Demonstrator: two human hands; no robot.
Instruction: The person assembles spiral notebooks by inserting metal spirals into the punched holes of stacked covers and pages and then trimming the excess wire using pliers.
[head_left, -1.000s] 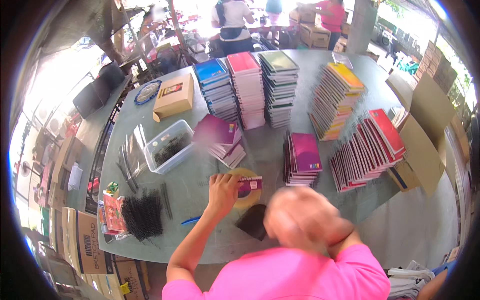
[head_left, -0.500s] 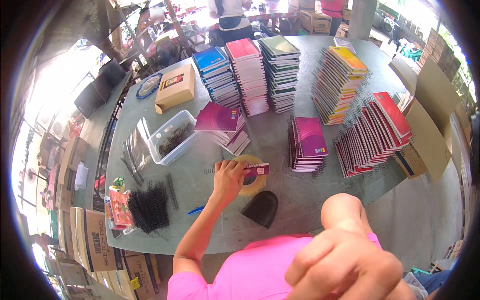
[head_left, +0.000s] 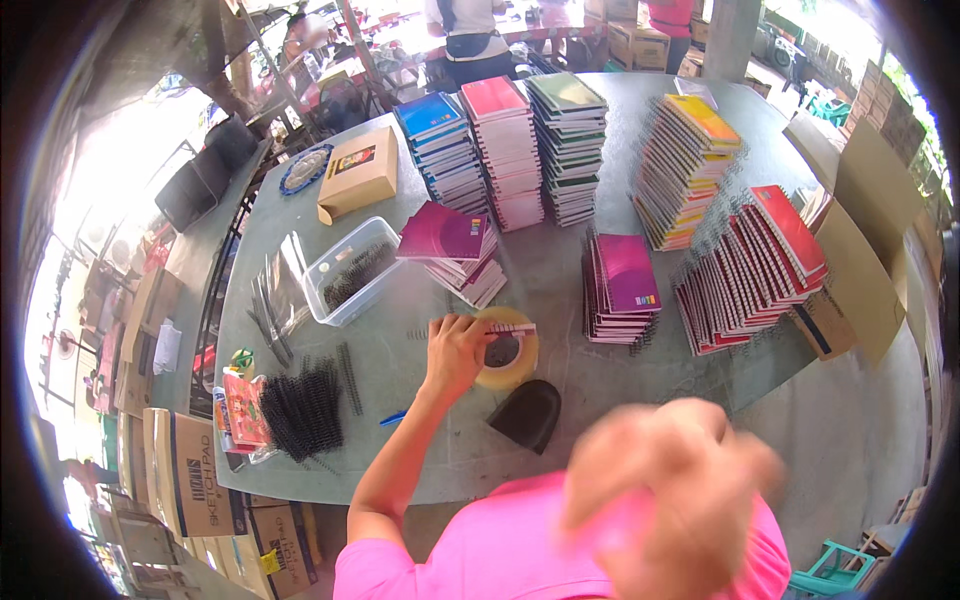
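Note:
My left hand (head_left: pixel 456 352) is closed on a small purple-covered notebook (head_left: pixel 513 330), seen almost edge-on, with its pale page edges showing. Black wire coil sticks out to the left of the fingers. Below the notebook lies a wide roll of clear tape (head_left: pixel 505 376), and a dark rounded block (head_left: pixel 527 416) is just in front of that. My right hand (head_left: pixel 672 490) is raised close to the camera, smeared by motion; its fingers cannot be made out. Beyond the left hand stands a stack of purple notebooks (head_left: pixel 446 232), with another purple stack (head_left: pixel 630 275) to the right.
Stacks of blue (head_left: pixel 428 113), pink (head_left: pixel 494 97), green (head_left: pixel 566 92), yellow (head_left: pixel 703 118) and red notebooks (head_left: pixel 788 228) line the far and right sides. At left are a clear bin (head_left: pixel 340 300) of coils, a pile of black coils (head_left: pixel 300 415) and a cardboard box (head_left: pixel 360 172).
The notebook in my left hand has tipped from showing its purple cover to showing its edge. My right hand has moved slightly and turned, still near the camera. The view has shifted a little.

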